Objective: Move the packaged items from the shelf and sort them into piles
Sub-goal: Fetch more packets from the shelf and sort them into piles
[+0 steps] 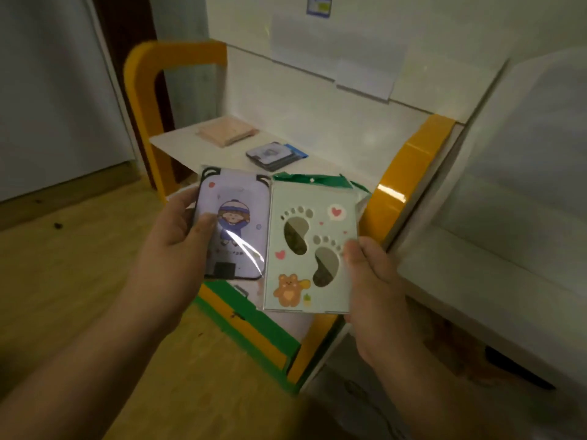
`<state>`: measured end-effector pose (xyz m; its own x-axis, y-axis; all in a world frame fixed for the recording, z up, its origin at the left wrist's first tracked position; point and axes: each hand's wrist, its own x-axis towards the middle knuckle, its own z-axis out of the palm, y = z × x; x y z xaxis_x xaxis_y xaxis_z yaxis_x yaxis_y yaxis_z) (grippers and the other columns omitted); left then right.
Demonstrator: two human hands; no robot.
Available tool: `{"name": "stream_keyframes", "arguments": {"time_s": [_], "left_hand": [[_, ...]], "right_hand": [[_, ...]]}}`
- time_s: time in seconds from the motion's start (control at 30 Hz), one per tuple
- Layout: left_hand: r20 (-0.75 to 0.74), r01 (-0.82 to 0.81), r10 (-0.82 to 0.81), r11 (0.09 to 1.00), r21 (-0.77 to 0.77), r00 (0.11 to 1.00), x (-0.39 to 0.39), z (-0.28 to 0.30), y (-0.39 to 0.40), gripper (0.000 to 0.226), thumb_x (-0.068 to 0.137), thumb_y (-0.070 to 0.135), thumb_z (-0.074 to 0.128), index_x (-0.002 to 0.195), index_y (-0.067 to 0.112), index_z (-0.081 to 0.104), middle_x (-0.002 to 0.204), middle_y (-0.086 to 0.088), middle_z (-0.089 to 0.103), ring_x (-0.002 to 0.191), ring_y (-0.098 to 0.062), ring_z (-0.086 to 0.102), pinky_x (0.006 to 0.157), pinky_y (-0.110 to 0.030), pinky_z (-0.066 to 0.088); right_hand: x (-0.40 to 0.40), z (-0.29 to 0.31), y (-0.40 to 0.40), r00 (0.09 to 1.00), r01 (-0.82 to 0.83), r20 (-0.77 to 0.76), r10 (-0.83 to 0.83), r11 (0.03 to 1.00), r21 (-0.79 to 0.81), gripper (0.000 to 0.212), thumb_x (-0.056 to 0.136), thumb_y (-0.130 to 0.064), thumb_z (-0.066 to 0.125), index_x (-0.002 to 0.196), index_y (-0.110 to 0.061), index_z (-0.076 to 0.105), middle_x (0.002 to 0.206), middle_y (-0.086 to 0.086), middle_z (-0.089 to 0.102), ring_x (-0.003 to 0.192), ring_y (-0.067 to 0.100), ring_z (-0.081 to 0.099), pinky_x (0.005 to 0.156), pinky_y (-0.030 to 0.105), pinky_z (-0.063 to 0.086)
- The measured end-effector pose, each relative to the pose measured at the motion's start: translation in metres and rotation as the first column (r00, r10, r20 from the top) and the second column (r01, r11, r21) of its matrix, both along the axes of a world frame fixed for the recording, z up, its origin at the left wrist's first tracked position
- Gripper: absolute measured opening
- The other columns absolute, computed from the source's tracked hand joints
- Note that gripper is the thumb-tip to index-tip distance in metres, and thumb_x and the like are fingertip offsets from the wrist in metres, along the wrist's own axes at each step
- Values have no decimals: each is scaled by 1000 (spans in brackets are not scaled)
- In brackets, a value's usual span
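Shelf (pixel 317 144): the white surface framed by a yellow rail carries two piles kept well apart, likely so the kinds stay distinct.
Green packet (pixel 309 249): pale card with footprint cut-outs and a bear, in a clear sleeve, held face up in front of the shelf, probably to read its design before choosing a pile.
Lilac packet (pixel 233 223): cartoon child on the front, held just beside the green one, their inner edges touching or slightly overlapping; I cannot tell which.
Pink pile (pixel 227 134): far left of the shelf, beyond both hands.
Dark pile (pixel 274 155): mid-shelf, just above the lilac packet.
Left hand (pixel 176 231): thumb pinches the lilac packet's left edge.
Right hand (pixel 374 277): thumb presses the green packet's right edge, fingers hidden behind.
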<state>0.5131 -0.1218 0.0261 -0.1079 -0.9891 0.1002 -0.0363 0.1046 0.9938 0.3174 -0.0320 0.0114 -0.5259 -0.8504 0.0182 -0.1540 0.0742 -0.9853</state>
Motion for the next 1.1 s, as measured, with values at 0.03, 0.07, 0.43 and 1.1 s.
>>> {"name": "stream_keyframes", "arguments": {"time_s": [0.03, 0.07, 0.43, 1.1], "left_hand": [[-3, -13, 13, 1000, 11, 1000, 9, -1, -3, 29, 103, 26, 45, 125, 43, 49, 106, 14, 72, 92, -8, 71, 76, -36, 58], [-9, -25, 25, 1000, 18, 1000, 17, -1, -5, 29, 103, 25, 45, 124, 43, 50, 106, 14, 72, 91, -7, 71, 76, -36, 58], [-2, -128, 129, 986, 110, 992, 56, -21, -44, 36, 99, 21, 52, 130, 38, 47, 93, 26, 72, 82, -3, 72, 69, -36, 57], [70, -21, 14, 995, 96, 997, 7, -19, -257, 31, 99, 26, 52, 130, 32, 50, 97, 16, 74, 85, -11, 74, 61, -31, 60]], "right_hand": [[7, -1, -7, 1000, 0, 13, 0, 1000, 15, 21, 101, -42, 45, 91, -32, 60, 92, -2, 71, 80, 12, 71, 72, 43, 62], [13, -1, -13, 1000, 1, 27, -2, 1000, 23, 20, 101, -42, 45, 91, -33, 61, 95, -1, 71, 81, 12, 71, 74, 44, 62], [35, -17, -75, 998, -65, 31, 63, 996, 58, 25, 103, -39, 43, 92, -27, 62, 85, -5, 72, 73, 9, 70, 61, 31, 56], [-4, -36, -261, 964, 51, 261, -53, 999, 16, 24, 103, -35, 42, 97, -20, 60, 82, -7, 75, 68, 9, 73, 46, 16, 50]]}}
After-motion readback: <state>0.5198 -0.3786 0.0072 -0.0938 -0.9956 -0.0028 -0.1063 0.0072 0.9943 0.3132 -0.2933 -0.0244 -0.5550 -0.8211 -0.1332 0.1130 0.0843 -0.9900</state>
